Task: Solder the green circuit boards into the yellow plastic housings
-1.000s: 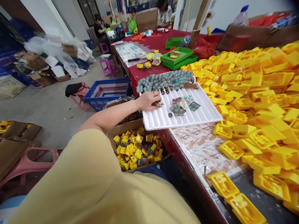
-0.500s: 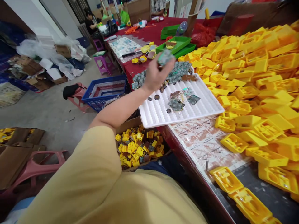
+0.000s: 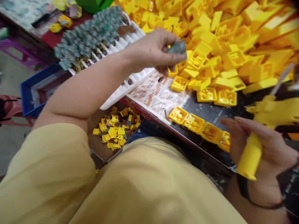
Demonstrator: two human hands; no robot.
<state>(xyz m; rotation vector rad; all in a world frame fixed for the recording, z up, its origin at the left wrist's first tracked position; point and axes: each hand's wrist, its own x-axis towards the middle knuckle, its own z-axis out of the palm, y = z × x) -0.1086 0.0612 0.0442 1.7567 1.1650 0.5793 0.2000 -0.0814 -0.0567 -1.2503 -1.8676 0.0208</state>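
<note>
My left hand (image 3: 155,51) hovers above the table edge, fingers pinched on a small grey-green circuit board (image 3: 177,48). It is over the near end of the white ribbed tray (image 3: 121,90) and beside the heap of yellow plastic housings (image 3: 224,46). My right hand (image 3: 259,155) is at the lower right, fingers curled round the yellow handle of a tool (image 3: 251,155) whose yellow body (image 3: 273,112) reaches right. A row of yellow housings (image 3: 198,124) lies along the table edge just left of that hand.
A pile of grey-green circuit boards (image 3: 91,37) lies on the tray's far end. Below the table edge a cardboard box (image 3: 98,146) holds several small yellow parts (image 3: 116,127). A blue plastic basket (image 3: 35,90) stands on the floor to the left. Printed sheets (image 3: 154,93) cover the table.
The view swung down and right. My left hand went from the tray, rose with a circuit board and carried it right toward the yellow housings. My right hand with the yellow tool came into view.
</note>
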